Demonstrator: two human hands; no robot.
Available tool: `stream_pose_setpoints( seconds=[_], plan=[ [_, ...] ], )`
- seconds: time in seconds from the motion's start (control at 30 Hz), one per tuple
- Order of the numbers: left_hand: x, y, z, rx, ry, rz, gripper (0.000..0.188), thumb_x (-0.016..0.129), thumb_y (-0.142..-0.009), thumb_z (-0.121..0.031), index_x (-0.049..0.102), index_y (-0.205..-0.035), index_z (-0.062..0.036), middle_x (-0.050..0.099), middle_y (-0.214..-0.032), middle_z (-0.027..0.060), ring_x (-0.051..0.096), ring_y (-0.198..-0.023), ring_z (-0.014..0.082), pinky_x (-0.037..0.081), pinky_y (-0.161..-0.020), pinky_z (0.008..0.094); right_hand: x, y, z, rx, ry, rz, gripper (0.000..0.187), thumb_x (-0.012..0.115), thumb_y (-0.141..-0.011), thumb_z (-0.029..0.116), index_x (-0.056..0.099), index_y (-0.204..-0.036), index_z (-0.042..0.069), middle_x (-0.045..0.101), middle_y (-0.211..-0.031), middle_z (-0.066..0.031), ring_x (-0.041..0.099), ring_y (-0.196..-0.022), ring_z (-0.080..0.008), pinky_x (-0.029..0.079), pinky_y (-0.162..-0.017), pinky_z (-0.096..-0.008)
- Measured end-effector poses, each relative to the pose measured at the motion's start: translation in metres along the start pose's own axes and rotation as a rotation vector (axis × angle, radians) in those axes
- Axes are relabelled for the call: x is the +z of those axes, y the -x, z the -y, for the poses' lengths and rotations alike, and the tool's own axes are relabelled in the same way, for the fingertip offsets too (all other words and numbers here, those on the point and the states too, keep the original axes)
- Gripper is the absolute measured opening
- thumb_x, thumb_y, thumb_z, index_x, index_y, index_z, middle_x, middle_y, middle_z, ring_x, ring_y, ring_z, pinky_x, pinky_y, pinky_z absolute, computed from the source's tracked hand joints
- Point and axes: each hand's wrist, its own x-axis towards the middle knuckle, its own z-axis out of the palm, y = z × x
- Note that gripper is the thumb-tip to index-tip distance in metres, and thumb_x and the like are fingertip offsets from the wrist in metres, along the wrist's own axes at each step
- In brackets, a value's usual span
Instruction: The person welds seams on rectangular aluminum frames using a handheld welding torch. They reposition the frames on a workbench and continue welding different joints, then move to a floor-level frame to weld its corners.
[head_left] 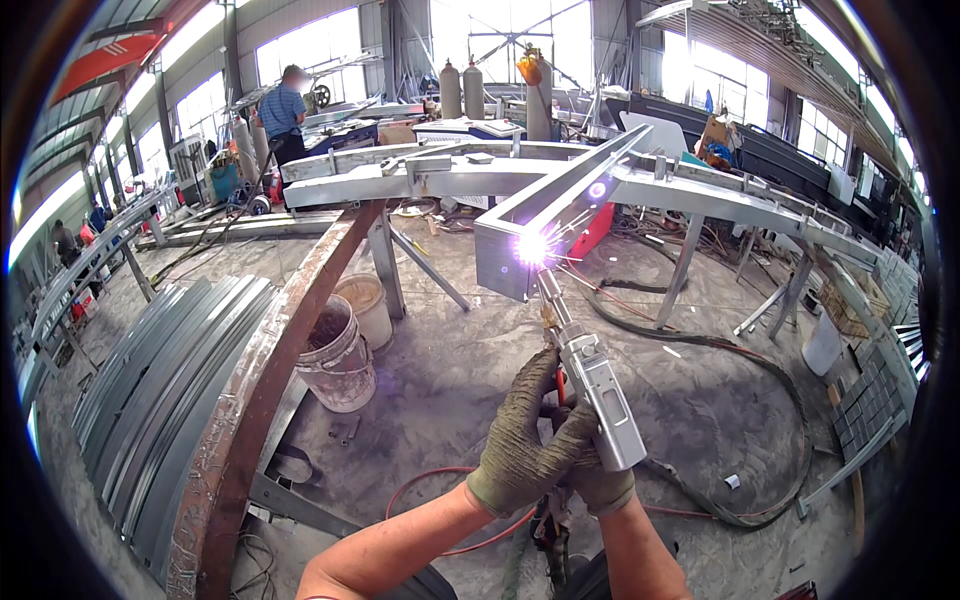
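Both my hands wear olive-green work gloves and are closed around a silver handheld welding gun (604, 393). My left hand (522, 445) wraps it from the left side. Partly behind the gun's rear end, my right hand (597, 482) grips below the body; its fingers are mostly hidden. The gun's nozzle points up and away at a grey metal tube frame (503, 268), whose near end rests out over the bench's front side. A bright violet-white glare with flying sparks burns at the frame's near corner and hides the exact contact spot.
A long metal bench rail (440, 183) runs across ahead. Left stand a rusty beam (262, 385), a dirty bucket (338, 362) and stacked metal strips (165, 385). A thick black cable (775, 365) loops over the floor at right. A person (283, 112) stands at the far left.
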Motion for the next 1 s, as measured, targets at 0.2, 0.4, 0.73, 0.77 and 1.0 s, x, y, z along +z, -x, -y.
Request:
stream_pose_setpoints(
  seconds=[0.2, 0.4, 0.73, 0.77, 1.0],
  plan=[
    [0.002, 0.002, -0.002, -0.011, 0.022, -0.006, 0.085, 0.085, -0.106, -0.027, 0.041, -0.172, 0.0057, 0.059, -0.16, 0.0232, 0.067, -0.136, 0.0278, 0.061, -0.101, 0.0378, -0.008, 0.009, -0.012, 0.118, 0.02, 0.028, 0.035, 0.082, -0.108, 0.011, 0.063, -0.136, 0.003, 0.073, -0.127, -0.0087, 0.072, -0.114, -0.0181, 0.061, -0.096, -0.0358],
    [0.002, 0.003, 0.003, -0.027, 0.041, -0.002, 0.084, 0.085, -0.107, -0.027, 0.042, -0.172, 0.0043, 0.058, -0.161, 0.0233, 0.067, -0.136, 0.0282, 0.062, -0.101, 0.0381, 0.003, 0.002, -0.005, 0.03, 0.032, -0.073, 0.016, 0.076, -0.107, 0.009, 0.078, -0.122, 0.003, 0.079, -0.107, -0.008, 0.076, -0.094, -0.0217, 0.061, -0.08, -0.0375],
    [0.0, 0.004, -0.004, -0.068, -0.006, 0.013, 0.088, 0.086, -0.106, -0.026, 0.039, -0.174, 0.0047, 0.056, -0.163, 0.0237, 0.066, -0.137, 0.0281, 0.062, -0.101, 0.0381, 0.002, 0.009, -0.012, 0.074, -0.052, -0.082, 0.015, 0.071, -0.115, 0.012, 0.075, -0.125, 0.002, 0.073, -0.104, -0.0052, 0.07, -0.092, -0.0177, 0.058, -0.078, -0.0357],
    [0.0, 0.004, -0.006, -0.067, 0.001, 0.016, 0.088, 0.086, -0.107, -0.026, 0.039, -0.174, 0.0047, 0.056, -0.163, 0.0238, 0.066, -0.137, 0.0281, 0.063, -0.101, 0.038, 0.001, 0.009, -0.011, 0.092, -0.046, -0.078, 0.016, 0.071, -0.115, 0.012, 0.074, -0.126, 0.002, 0.073, -0.104, -0.0055, 0.069, -0.092, -0.018, 0.058, -0.078, -0.0358],
    [0.001, 0.005, -0.001, -0.064, -0.002, 0.013, 0.086, 0.085, -0.107, -0.025, 0.039, -0.173, 0.0045, 0.057, -0.161, 0.023, 0.067, -0.136, 0.0277, 0.063, -0.1, 0.038, -0.004, 0.016, -0.022, 0.037, 0.05, -0.048, 0.017, 0.073, -0.114, 0.016, 0.073, -0.126, 0.003, 0.07, -0.102, -0.0066, 0.068, -0.091, -0.0202, 0.057, -0.077, -0.0369]
  ],
)
